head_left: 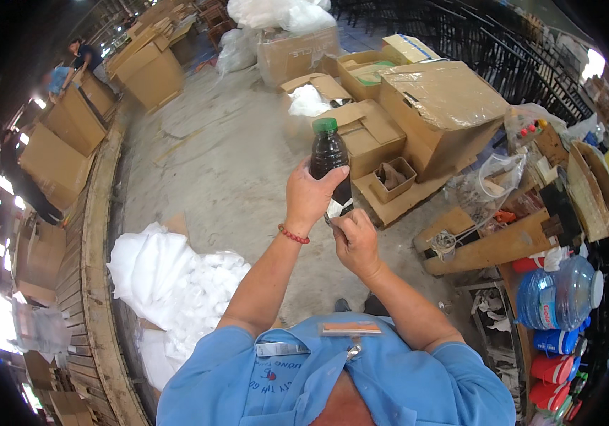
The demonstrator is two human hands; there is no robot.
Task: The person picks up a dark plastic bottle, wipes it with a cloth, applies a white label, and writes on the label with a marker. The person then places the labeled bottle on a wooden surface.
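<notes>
Bottle (pixel 330 153) of dark liquid, green-capped, upright at centre above the concrete floor (pixel 212 163): left hand (pixel 309 195) grasps its body; right hand (pixel 355 240) pinches its lower end, nearer the person.

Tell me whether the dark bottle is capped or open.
Capped: a green cap sits on the neck of the dark bottle, held upright by the left hand; the right hand is at its base.

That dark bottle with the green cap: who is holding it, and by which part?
The left hand wraps the dark bottle around its middle; the right hand pinches its bottom end. The green cap is untouched.
</notes>
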